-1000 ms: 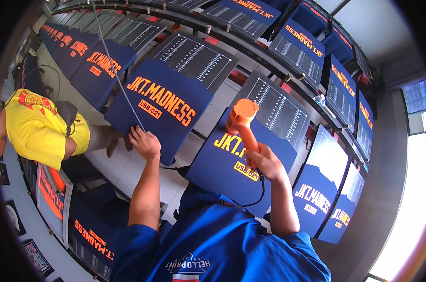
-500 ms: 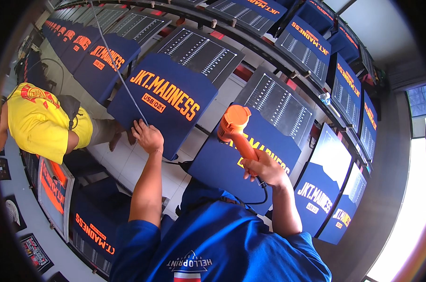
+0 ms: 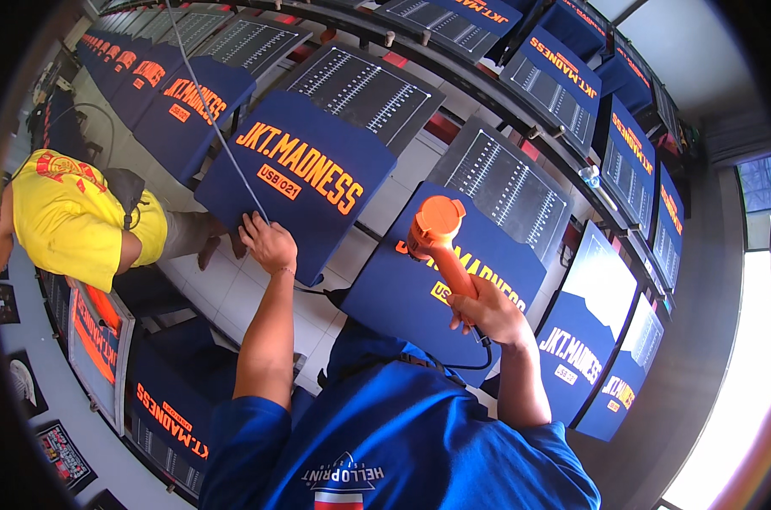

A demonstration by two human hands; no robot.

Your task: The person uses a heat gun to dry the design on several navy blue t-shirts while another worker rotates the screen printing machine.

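A: Sporting a royal-blue T-shirt (image 3: 453, 442) here, cut short in the sleeves (image 3: 248, 425)!
B: And on the chest, look: pale peaked emblem (image 3: 343, 478) with lettering, upside down, beside a red-and-white block (image 3: 338, 501). Plus a thin band (image 3: 286, 270) round the left wrist!

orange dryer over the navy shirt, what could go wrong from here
The orange dryer in the right hand might scorch the yellow print if held too near. Its black cord, hanging in a loop, could snag. The thin grey line at the left hand might smear the orange print if it brushes wet ink.
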